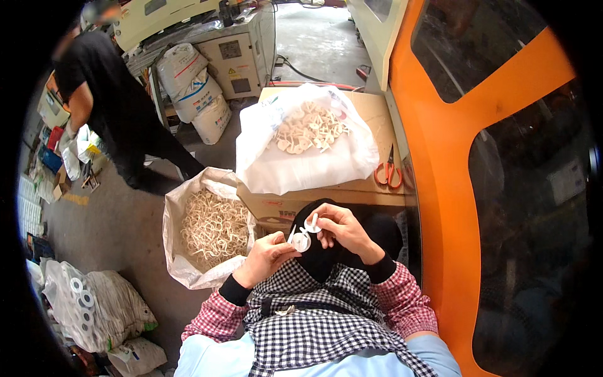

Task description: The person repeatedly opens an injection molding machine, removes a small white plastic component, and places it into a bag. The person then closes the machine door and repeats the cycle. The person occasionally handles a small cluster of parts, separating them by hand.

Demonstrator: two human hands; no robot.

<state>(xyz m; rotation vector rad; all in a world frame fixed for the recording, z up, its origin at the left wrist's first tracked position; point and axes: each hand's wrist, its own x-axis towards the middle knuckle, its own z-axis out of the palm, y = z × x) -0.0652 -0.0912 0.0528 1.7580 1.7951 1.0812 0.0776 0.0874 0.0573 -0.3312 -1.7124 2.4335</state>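
Observation:
Above my lap I hold small white plastic parts with round, disc-like ends. My left hand (270,255) is closed, pinching one white plastic part (301,242) by its edge. The fingers of my right hand (344,230) close on another white plastic part (313,222) just beyond it. A thin white piece shows between the two; whether they are joined I cannot tell. Beyond my hands, a white bag (295,173) lies spread on a cardboard box (370,119), with a heap of similar pale plastic parts (311,129) on it.
An open sack (173,235) of curly, cream-coloured plastic scraps (213,229) stands left of my knees. Red-handled cutters (389,174) lie on the box's right side. An orange machine (440,157) walls off my right. A person (110,94) in black stands at the far left, near stacked sacks (191,88).

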